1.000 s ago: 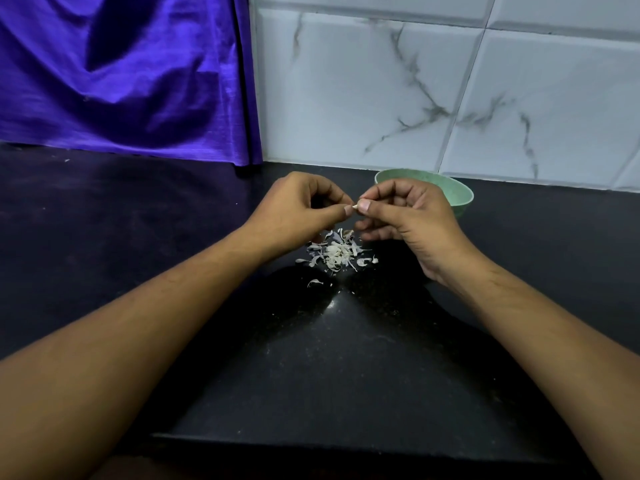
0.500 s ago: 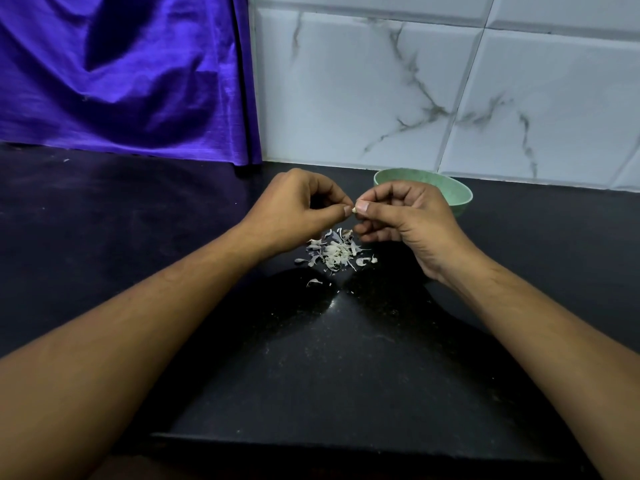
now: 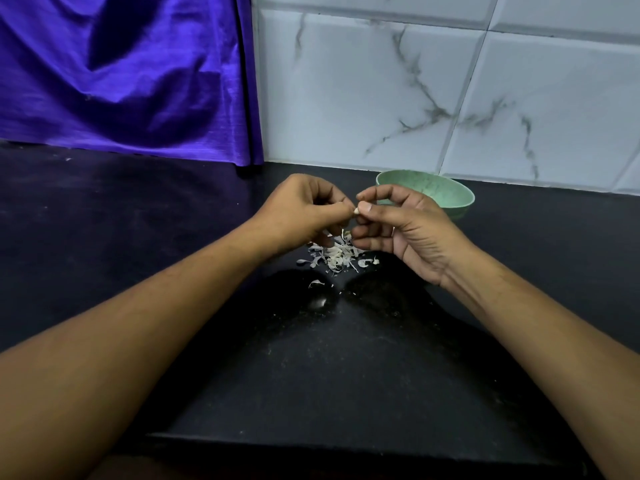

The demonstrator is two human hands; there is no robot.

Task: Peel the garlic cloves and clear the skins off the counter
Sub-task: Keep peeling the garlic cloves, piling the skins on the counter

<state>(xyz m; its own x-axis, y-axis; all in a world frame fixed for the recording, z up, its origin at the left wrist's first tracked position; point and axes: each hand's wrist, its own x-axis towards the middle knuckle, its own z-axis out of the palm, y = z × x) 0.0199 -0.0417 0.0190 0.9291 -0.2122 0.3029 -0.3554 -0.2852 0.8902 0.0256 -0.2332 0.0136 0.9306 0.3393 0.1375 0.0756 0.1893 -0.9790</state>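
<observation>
Left hand (image 3: 304, 213) and right hand (image 3: 405, 230) are together pinching a garlic clove (image 3: 356, 211) between curled fingertips, above the skins (image 3: 337, 254) lying heaped on the counter (image 3: 346, 358) toward its back edge. A green bowl (image 3: 450, 192) is standing behind the right hand.

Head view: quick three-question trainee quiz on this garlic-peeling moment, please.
1. True or false: the pile of papery white garlic skins lies inside the round green bowl.
2. Which hands pinch the small pale garlic clove? A left hand only; B right hand only; C both.
3. Fill in: the bowl stands beyond the ___ hand.
Key: 1 false, the skins lie on the black stone counter; 2 C; 3 right.
</observation>
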